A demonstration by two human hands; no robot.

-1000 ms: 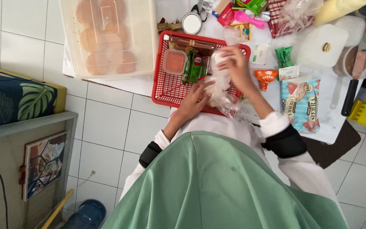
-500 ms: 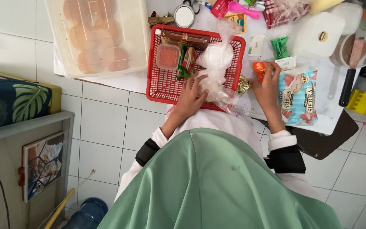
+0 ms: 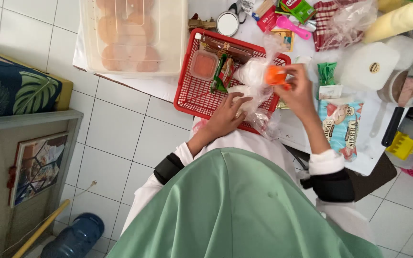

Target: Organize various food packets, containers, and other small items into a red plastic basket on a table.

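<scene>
Orange plastic, a small packet point(image 3: 276, 75), is pinched between the fingers of the right hand point(image 3: 299, 91), just above a clear plastic bag point(image 3: 256, 91). Beside it, the left hand point(image 3: 228, 112) has its fingers closed on the bag's lower part, over the near edge of a red mesh basket point(image 3: 192, 93). Inside the basket, beyond the left hand, lie a small lidded tub point(image 3: 203, 64) and brown wrapped bars point(image 3: 225, 48). Farther left, a clear lidded box point(image 3: 135, 36) holds round brown cakes.

clear lidded box point(image 3: 135, 36) cut by top edge; yellow roll point(image 3: 397, 19) cut off right
</scene>
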